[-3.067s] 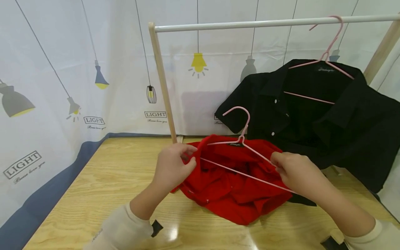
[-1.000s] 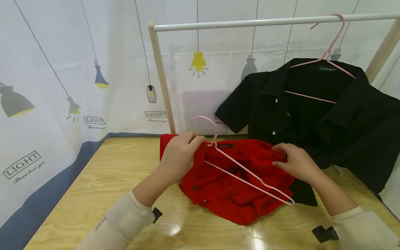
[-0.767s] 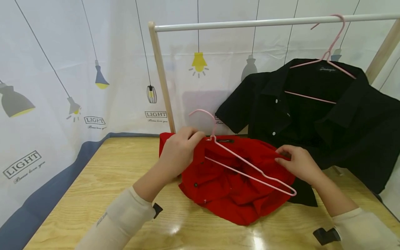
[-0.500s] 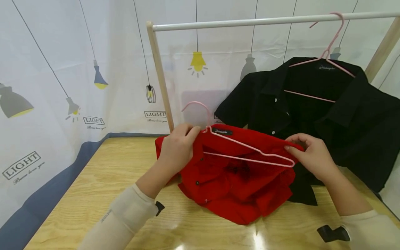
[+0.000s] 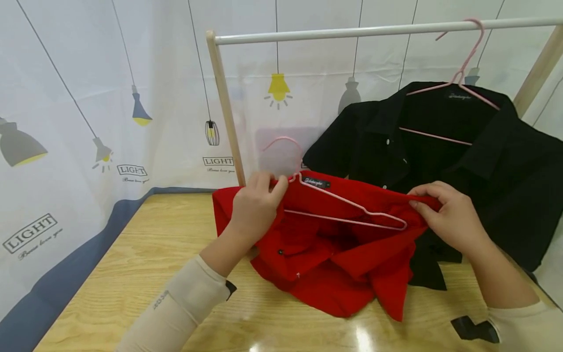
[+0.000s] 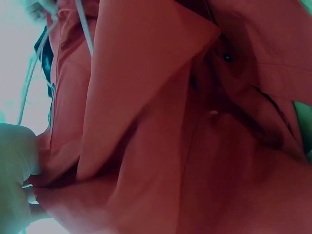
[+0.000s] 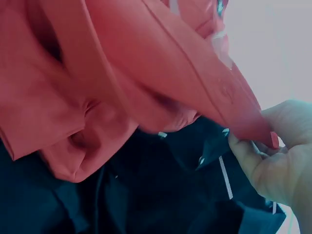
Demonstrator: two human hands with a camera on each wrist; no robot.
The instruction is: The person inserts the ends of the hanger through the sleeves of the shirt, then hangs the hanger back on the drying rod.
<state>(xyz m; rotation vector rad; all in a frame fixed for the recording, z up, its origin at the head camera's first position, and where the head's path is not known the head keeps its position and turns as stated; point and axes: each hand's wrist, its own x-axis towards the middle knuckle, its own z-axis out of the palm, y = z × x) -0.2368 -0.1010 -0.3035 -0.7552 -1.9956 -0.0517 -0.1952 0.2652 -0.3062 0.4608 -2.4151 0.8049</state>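
A red button shirt [image 5: 308, 247] is held up by its collar and shoulder area, its lower part bunched on the table. Inside its neck sits a pink wire hanger [image 5: 368, 213], hook upward, its right end showing in front of the fabric. The left hand [image 5: 255, 208] grips the shirt's left shoulder beside the hanger's neck; the hanger's left end is hidden. At the other shoulder, the right hand [image 5: 457, 215] pinches the cloth edge between thumb and fingers, beyond the hanger's tip. The right wrist view shows that pinch on the red fabric [image 7: 170, 68] closely.
A black short-sleeved shirt [image 5: 374, 142] hangs at the right on another pink hanger [image 5: 468, 56]. Its rack has a white rail [image 5: 334, 34] and wooden posts [image 5: 226, 107]. Wooden table [image 5: 127, 274] extends left and in front. Behind is a lamp-printed curtain [image 5: 171, 98].
The right hand let go of the hanger, then took the shirt's right shoulder and drew it up and right. The left hand shifted its grip; hanger and collar rose, and the hook moved left.
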